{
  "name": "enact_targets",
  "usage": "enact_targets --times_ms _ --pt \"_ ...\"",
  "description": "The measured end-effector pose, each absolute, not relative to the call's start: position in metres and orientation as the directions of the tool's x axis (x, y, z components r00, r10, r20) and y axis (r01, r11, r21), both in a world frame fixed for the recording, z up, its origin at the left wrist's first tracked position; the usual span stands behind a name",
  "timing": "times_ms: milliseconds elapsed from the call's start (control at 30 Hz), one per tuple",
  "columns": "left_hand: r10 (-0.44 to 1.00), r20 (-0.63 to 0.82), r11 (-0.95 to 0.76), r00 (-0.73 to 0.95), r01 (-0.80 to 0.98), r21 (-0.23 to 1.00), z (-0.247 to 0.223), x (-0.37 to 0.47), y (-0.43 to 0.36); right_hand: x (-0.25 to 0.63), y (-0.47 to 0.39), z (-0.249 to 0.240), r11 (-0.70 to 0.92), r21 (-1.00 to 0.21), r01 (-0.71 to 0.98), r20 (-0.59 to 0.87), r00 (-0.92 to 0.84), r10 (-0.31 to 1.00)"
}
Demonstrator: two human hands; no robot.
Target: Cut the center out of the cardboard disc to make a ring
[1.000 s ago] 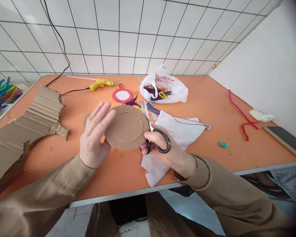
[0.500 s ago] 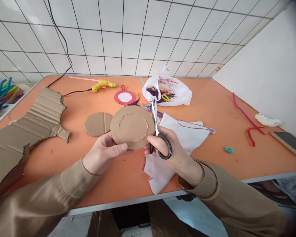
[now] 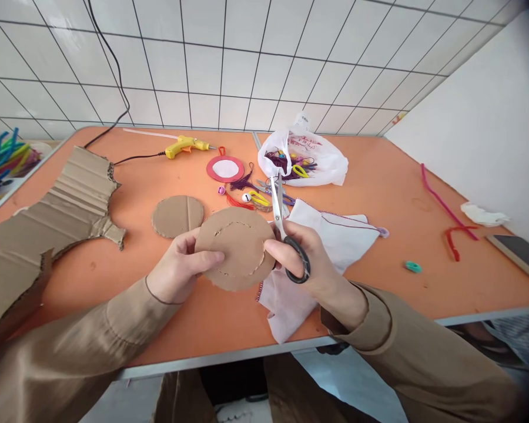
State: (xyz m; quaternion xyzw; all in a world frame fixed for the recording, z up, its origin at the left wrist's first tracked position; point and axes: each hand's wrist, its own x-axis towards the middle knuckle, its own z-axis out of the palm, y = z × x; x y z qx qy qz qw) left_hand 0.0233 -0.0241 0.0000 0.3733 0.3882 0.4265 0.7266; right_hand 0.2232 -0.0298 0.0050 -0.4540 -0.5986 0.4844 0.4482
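Observation:
My left hand (image 3: 178, 264) grips the left edge of a round cardboard disc (image 3: 235, 249), thumb on top. A ring-shaped line of cuts runs inside the disc's rim. In my right hand (image 3: 306, 255) are black-handled scissors (image 3: 278, 205), their blades pointing away from me and slightly parted. The right thumb also presses on the disc's right edge. Behind the disc lies a second cardboard circle (image 3: 178, 216) with a crease. White cloth (image 3: 339, 235) with dark red stitched edging lies under and beside my right hand.
A yellow glue gun (image 3: 187, 145), a red-rimmed white disc (image 3: 225, 168), a purple tassel (image 3: 243, 181) and a white plastic bag (image 3: 326, 161) of cords sit farther back. Large cut cardboard (image 3: 48, 229) covers the left. Pipe cleaners (image 3: 443, 197) and a green coil (image 3: 413, 267) lie right.
The cardboard disc has tipped and come lower, nearer to me, uncovering small bells and tassels behind it. Both hands keep their hold, and the scissors stay in my right hand.

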Motion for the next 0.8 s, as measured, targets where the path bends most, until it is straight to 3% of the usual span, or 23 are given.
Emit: enact_targets --times_ms 200,633,800 --pt "0.913 -0.248 0.356 0.324 -0.337 0.872 -0.003 0.024 -0.021 0.222 -0.035 0.007 0.157 -0.979 0.127 0.126 -0.226 0.966" --pt "0.874 -0.331 0.454 0.357 -0.352 0.819 0.000 0.024 -0.018 0.220 -0.036 0.001 0.077 -0.994 0.074 0.051 -0.300 0.952" --pt "0.888 -0.306 0.424 0.344 -0.351 0.835 -0.008 0.024 -0.016 0.220 -0.035 0.002 0.079 -0.995 0.057 0.065 -0.220 0.973"
